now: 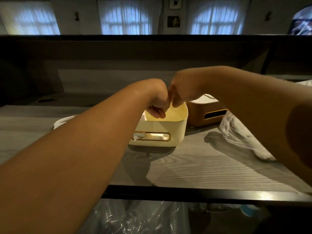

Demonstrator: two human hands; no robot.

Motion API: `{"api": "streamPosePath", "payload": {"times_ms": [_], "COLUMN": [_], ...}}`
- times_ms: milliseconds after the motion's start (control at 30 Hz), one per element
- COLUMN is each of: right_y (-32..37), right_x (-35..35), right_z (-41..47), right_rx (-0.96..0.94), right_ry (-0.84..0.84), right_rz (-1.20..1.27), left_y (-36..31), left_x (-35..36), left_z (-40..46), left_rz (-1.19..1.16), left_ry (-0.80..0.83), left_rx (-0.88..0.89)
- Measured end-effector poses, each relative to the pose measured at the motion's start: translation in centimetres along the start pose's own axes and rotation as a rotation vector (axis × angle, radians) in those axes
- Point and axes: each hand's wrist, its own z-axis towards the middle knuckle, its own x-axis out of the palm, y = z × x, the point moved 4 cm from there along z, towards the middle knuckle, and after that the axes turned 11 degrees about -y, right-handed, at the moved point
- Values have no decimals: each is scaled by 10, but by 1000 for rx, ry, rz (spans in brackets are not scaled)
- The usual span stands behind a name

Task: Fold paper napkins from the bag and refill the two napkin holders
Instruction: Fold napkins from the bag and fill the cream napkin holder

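right now both sets of curled fingers meet over the open top of the cream napkin holder (162,130), the left hand (157,109) and right hand (177,97) pinching a pale napkin (175,113) that dips inside it; the brown holder (205,114) stands just behind, the plastic bag (239,132) lies to the right on the grey table (202,166)

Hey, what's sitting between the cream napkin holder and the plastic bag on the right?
Only bare grey table separates the cream holder from the plastic bag in the head view; the brown holder stands farther back.
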Motion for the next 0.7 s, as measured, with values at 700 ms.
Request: {"api": "streamPosePath", "payload": {"times_ms": [700], "right_y": [-251], "right_x": [77], "right_z": [-168], "right_rx": [806], "right_ry": [-304], "right_rz": [16], "left_y": [-180], "left_x": [212], "left_z": [-28], "left_rz": [-291], "left_ry": [-121], "left_rx": [554]}}
